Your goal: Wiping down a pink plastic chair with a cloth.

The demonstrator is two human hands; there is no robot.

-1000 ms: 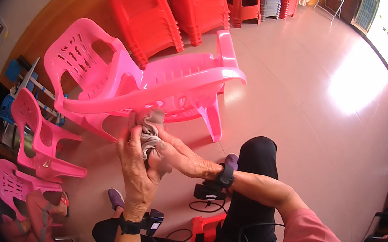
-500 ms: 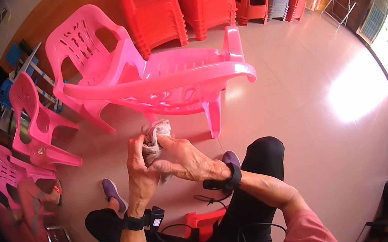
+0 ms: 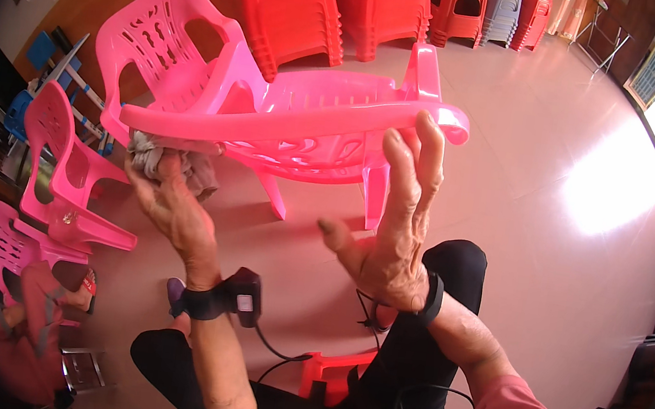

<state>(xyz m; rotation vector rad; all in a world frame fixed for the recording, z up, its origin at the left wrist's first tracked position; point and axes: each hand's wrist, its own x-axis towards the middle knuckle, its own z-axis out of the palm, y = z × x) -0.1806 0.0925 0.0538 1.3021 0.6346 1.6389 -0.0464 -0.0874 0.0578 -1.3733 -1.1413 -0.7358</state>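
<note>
The left hand [image 3: 177, 218], left of centre in the frame, has a grip curled narrow around a crumpled greyish cloth [image 3: 153, 161], which bunches out past the fingers. The cloth sits at the lower edge of the left end of the pink chair's [image 3: 295, 136] long curved rail; whether it presses on the plastic, I cannot tell.

The right hand [image 3: 392, 254], right of centre, has a wide grip with nothing in it: thumb spread out to the left, fingers pointing up the frame. Its fingertips overlap the right end of the same rail, and contact there is unclear.

The pink chair spans the upper middle of the frame. A second pink armchair [image 3: 154, 41] stands in the upper left, and red stacks [image 3: 287, 9] line the top. A black wristband [image 3: 207, 303] circles the left wrist.
</note>
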